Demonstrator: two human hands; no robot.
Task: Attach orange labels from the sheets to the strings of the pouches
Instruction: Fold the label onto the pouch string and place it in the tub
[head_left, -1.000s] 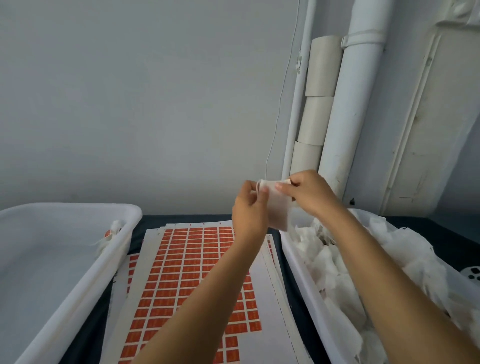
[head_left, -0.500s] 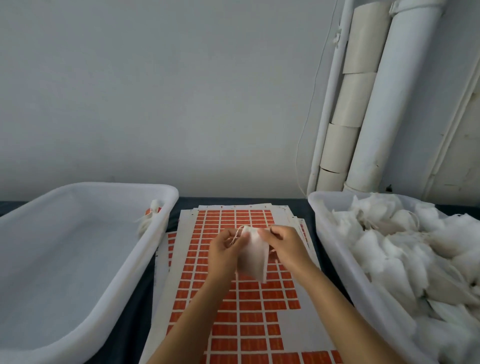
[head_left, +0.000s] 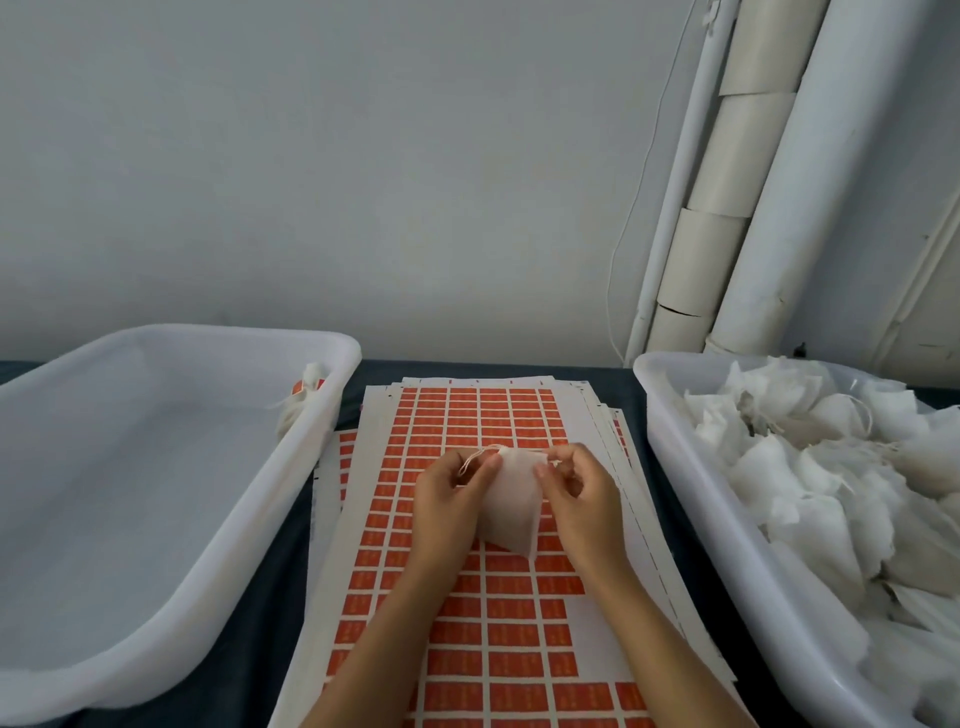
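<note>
White pipes (head_left: 779, 218) and cardboard tubes (head_left: 727, 171) against grey wall (head_left: 363, 156); thin wire (head_left: 631, 218) beside; dark tablecloth (head_left: 270, 587).

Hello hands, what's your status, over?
Both hands, left and right, pinching one pouch above label sheet. No label on its string yet. Nothing blocking.

A small white pouch (head_left: 511, 506) hangs between both hands, its thin string (head_left: 475, 460) looped at the left fingertips. Sheets of orange labels (head_left: 498, 623) lie flat beneath the hands.

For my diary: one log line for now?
left hand and right hand: hold small white fabric pouch | over orange label sheet
</note>
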